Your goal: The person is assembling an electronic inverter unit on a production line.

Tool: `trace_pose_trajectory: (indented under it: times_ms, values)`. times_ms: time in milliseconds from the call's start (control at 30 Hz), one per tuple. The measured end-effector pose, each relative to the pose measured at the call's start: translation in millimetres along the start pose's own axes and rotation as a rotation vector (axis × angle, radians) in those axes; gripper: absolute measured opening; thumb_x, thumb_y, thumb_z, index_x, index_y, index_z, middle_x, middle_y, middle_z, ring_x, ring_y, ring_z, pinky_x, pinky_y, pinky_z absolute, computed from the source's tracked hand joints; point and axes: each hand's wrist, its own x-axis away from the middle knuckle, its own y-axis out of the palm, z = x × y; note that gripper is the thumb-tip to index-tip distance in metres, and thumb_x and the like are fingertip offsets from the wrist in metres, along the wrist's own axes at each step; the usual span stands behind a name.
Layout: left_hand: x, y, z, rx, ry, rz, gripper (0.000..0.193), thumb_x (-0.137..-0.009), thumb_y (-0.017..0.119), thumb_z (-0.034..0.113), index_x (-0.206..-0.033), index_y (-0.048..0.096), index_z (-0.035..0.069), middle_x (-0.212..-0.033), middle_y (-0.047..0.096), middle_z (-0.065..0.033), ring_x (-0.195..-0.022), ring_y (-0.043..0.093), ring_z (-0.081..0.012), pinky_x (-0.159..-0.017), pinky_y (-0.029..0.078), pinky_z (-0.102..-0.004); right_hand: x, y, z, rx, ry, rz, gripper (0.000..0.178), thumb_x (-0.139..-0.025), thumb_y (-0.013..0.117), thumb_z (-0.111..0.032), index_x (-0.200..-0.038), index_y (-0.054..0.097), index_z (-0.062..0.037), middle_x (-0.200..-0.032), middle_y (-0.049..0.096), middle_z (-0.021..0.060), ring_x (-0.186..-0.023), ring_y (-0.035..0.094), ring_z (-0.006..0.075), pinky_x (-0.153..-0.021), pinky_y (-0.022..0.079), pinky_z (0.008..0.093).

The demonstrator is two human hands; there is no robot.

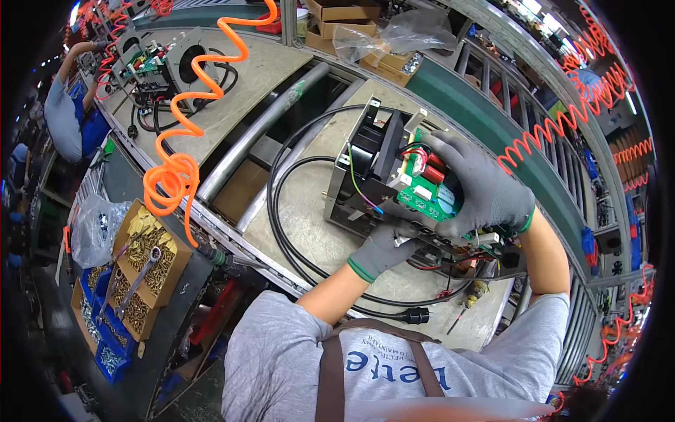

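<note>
A half-built electrical unit (351, 207) with a black metal frame lies on the worktop in front of me. On top of it shows a green circuit board (420, 202) with red and blue cylindrical parts. My right hand (485, 184), in a grey glove, spans this board, fingers over its far edge and thumb at its near edge. Along the unit's near side, my left hand (388, 247), gloved too, has its fingers curled by the lower edge. A small white bit shows at those fingertips, too small to name. Red and black wires (450, 266) run beside the left hand.
A black power cable (275, 211) loops left of the unit to a plug (416, 316). A tool with a thin shaft (465, 306) lies near me. Orange coiled hose (172, 179) hangs left, above boxes of screws (151, 271) and wrenches (137, 288). Another person (67, 116) stands far left.
</note>
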Motion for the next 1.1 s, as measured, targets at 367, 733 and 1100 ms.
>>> trace_pose_trajectory:
  times_ms: [367, 733, 1100]
  values:
    - [35, -47, 64, 0.71, -0.694, 0.227, 0.035, -0.087, 0.059, 0.018, -0.116, 0.056, 0.0, -0.11, 0.065, -0.015, -0.101, 0.065, -0.031, -0.084, 0.056, -0.0394, 3, -3, -1, 0.075, 0.059, -0.063, 0.116, -0.046, 0.083, -0.035, -0.144, 0.03, -0.0046, -0.14, 0.038, 0.0254, -0.126, 0.043, 0.0417, -0.106, 0.037, 0.0457]
    - [43, -68, 62, -0.618, -0.172, 0.546, 0.031, -0.085, 0.067, 0.024, -0.108, 0.064, 0.004, -0.081, 0.065, -0.0063, -0.066, 0.062, -0.0183, -0.062, 0.051, -0.0323, 5, 1, 3, 0.108, 0.036, -0.014, 0.11, -0.049, 0.08, -0.043, -0.141, 0.033, -0.0047, -0.136, 0.04, 0.0269, -0.118, 0.049, 0.0442, -0.098, 0.043, 0.0478]
    - [29, -64, 49, -1.055, -0.111, 0.457, 0.017, -0.074, 0.067, 0.022, -0.085, 0.068, 0.009, -0.086, 0.066, -0.0122, -0.075, 0.064, -0.0334, -0.063, 0.05, -0.0406, 9, -2, -6, 0.113, 0.091, -0.106, 0.115, -0.048, 0.083, -0.042, -0.143, 0.03, -0.0051, -0.139, 0.038, 0.0256, -0.122, 0.046, 0.0426, -0.1, 0.042, 0.0474]
